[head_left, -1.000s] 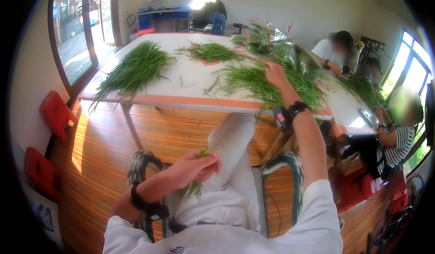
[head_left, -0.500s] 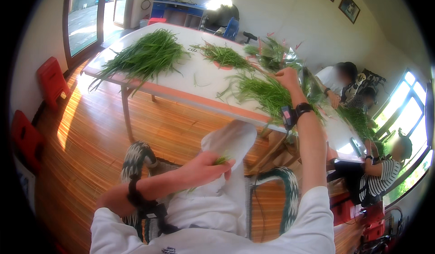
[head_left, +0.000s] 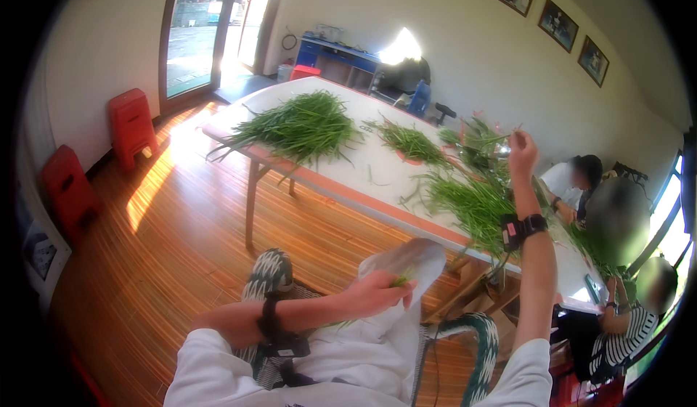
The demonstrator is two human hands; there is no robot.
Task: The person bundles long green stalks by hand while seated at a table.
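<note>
My left hand (head_left: 376,291) rests over my lap, closed on a small bunch of green leaves (head_left: 401,281) that pokes out past the fingers. My right hand (head_left: 521,151) is raised above the long white table (head_left: 348,178), pinching a thin green leaf near its tip. Below and around it lies a pile of long green leaves (head_left: 472,202). Both wrists carry dark bands. A larger heap of the same leaves (head_left: 301,125) lies at the table's left end, and a smaller one (head_left: 410,142) sits in the middle.
Other people (head_left: 617,225) sit along the right side of the table. Two red stools (head_left: 132,120) stand by the left wall near a glass door. A blue shelf (head_left: 341,57) stands at the back. The floor is striped wood.
My right hand has lifted off the leaf pile and risen with a leaf. The left hand stays at my lap on its bunch. The view has swung leftward and up.
</note>
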